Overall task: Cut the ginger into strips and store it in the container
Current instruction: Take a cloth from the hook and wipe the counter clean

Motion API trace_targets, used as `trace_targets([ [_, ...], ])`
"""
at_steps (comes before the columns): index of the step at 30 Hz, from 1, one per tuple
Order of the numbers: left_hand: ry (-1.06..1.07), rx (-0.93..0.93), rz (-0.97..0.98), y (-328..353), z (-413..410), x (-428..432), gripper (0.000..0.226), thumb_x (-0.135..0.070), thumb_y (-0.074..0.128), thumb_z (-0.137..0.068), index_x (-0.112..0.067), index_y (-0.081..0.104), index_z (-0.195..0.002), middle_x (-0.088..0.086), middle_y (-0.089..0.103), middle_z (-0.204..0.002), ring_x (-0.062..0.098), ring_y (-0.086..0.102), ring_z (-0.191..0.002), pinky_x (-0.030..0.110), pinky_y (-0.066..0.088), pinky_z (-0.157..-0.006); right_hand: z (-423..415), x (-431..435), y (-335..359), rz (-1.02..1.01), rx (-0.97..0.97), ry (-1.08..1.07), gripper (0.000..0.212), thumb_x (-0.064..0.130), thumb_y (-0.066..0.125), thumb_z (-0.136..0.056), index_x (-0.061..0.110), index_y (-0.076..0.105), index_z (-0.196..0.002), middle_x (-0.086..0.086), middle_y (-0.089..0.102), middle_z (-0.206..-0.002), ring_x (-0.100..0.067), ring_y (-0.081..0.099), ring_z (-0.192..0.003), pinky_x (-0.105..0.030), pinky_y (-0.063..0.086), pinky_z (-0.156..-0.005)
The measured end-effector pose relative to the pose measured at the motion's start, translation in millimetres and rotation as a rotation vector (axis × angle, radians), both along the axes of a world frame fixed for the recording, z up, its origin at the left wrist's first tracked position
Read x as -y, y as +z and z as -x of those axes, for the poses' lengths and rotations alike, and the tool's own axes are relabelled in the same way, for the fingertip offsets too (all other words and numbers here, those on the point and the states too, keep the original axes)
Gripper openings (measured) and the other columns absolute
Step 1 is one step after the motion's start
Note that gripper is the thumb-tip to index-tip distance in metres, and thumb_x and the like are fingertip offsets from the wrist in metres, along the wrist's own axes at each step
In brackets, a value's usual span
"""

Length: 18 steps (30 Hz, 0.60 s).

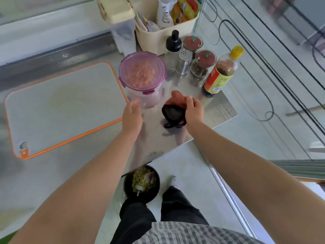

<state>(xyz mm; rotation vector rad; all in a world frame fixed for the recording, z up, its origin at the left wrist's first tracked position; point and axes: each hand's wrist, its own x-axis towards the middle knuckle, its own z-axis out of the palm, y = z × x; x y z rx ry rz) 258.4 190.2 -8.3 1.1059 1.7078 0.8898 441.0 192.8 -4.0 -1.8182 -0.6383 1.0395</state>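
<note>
1. On the floor nearest us, a black bin holds scraps.
2. The left hand is loose and open at the container's near wall; I cannot tell if it touches. The right hand is clamped on an orange cloth bunched over a dark object.
3. The ginger seems to be done: orange strips show under the purple lid. What remains looks like wiping up, so steady the container and sweep the cloth away from it.
4. Left, the board lies on the bench.
5. Farther right, a shaker, jars and a sauce bottle crowd the right hand; a wide swipe could topple them.
</note>
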Motion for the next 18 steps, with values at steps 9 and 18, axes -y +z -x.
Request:
trace_targets([
  [9,-0.507,-0.844,0.239,-40.7,-31.8,36.9,0.059,-0.032,0.05,-0.094,-0.023,0.026,-0.147,0.009,0.01,-0.158,0.034,0.007,-0.145,0.049,0.016,-0.114,-55.8,43.2,-42.0,0.328,1.001,0.509,0.068,0.052,0.06,-0.081,0.01,0.04,-0.131,-0.007,0.038,-0.134,-0.031,0.034,-0.12,-0.042,0.028,-0.099],
  [18,-0.429,-0.956,0.063,-42.3,-19.7,32.3,0.057,-0.023,0.057,-0.089,-0.012,0.038,-0.142,0.017,0.028,-0.149,0.038,0.025,-0.136,0.046,0.027,-0.11,-68.0,-13.6,-31.4,-0.015,0.747,0.376,0.053,0.006,0.052,-0.087,0.018,0.039,-0.137,-0.01,0.04,-0.139,-0.029,0.041,-0.121,-0.038,0.044,-0.087],
])
